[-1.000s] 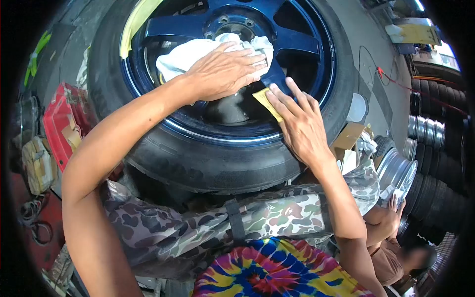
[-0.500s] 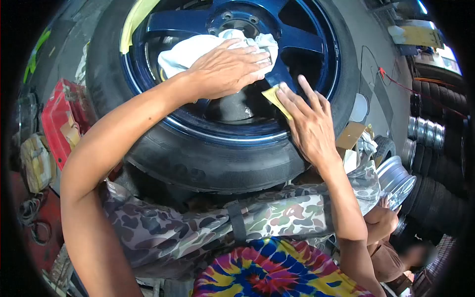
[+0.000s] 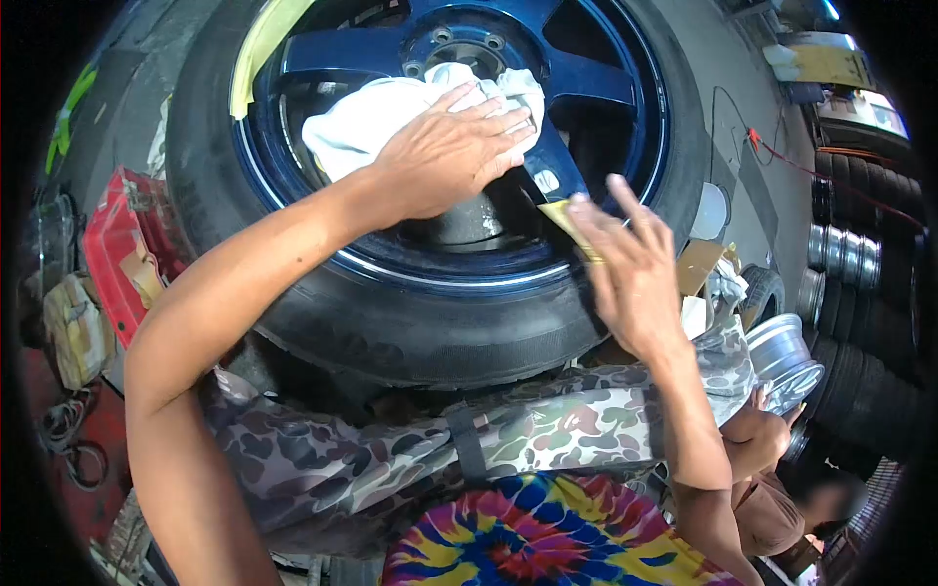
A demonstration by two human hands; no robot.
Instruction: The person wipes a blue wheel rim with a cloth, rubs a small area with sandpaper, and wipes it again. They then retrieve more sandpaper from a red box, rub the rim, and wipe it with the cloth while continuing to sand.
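A blue spoked wheel [image 3: 604,78] with a black tire [image 3: 430,337] around it lies face up before me. My left hand [image 3: 454,151] rests with fingers spread on a bunched white cloth [image 3: 357,122], pressing it against the wheel near the hub. In my right hand [image 3: 630,264], somewhat blurred, is a folded yellow piece of sandpaper [image 3: 567,227], pinched under the fingers over the lower right spoke. A small pale patch [image 3: 545,181] shows on that spoke. Yellow masking tape [image 3: 256,59] covers part of the rim at upper left.
To the left are a red plastic container [image 3: 122,249] and a taped bundle [image 3: 78,322]. At right, another person's arm [image 3: 762,439] reaches to a silver wheel [image 3: 787,366]. Stacked tires [image 3: 860,381] line the right side. A red cable [image 3: 831,181] crosses the floor.
My right hand has moved a little right and down with the sandpaper, baring the pale patch on the spoke. My left hand stays on the cloth.
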